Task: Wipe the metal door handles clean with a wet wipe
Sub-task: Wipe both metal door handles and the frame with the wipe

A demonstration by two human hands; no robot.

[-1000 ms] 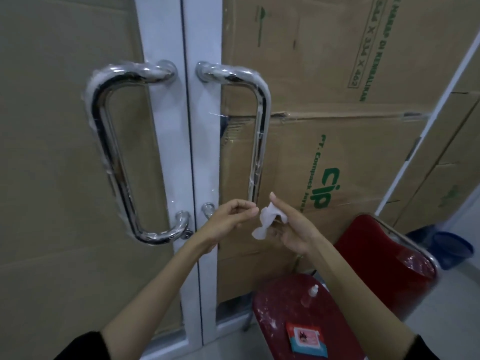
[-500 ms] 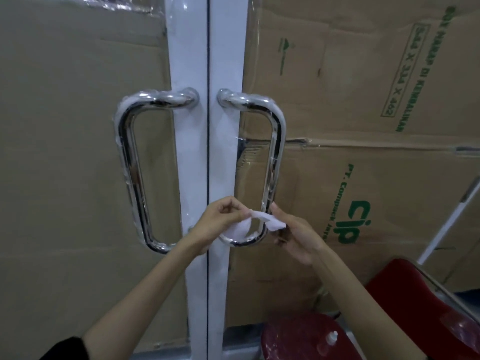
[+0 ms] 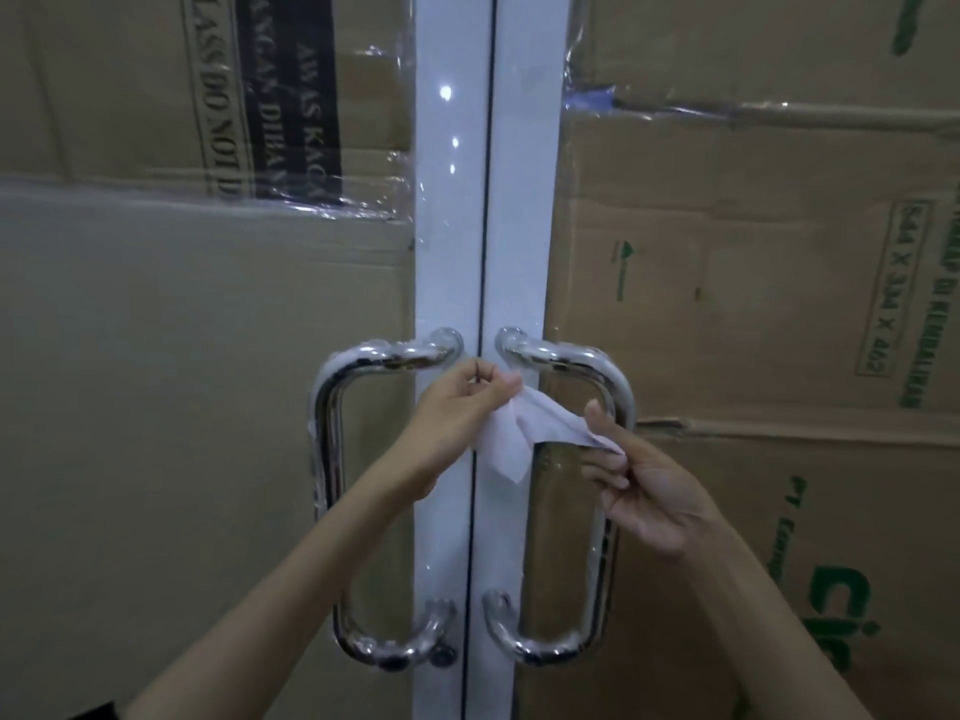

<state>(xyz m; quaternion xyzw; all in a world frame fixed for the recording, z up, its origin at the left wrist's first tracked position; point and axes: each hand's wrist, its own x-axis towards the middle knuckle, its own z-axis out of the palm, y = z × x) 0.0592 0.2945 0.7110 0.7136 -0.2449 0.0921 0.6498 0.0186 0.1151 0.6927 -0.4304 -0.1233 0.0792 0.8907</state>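
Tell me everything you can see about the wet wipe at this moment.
The wet wipe is a thin white sheet, soft and crumpled. It is stretched between both hands in front of the white door frame, level with the upper part of the handles. The left hand pinches its upper left end; the right hand pinches its right end. A loose corner hangs down in the middle. It appears not to be touching either handle.

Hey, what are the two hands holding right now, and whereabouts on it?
Both hold one wet wipe, stretched between them. The left hand pinches its upper left edge; the right hand pinches its right end. Neither hand grips a handle.
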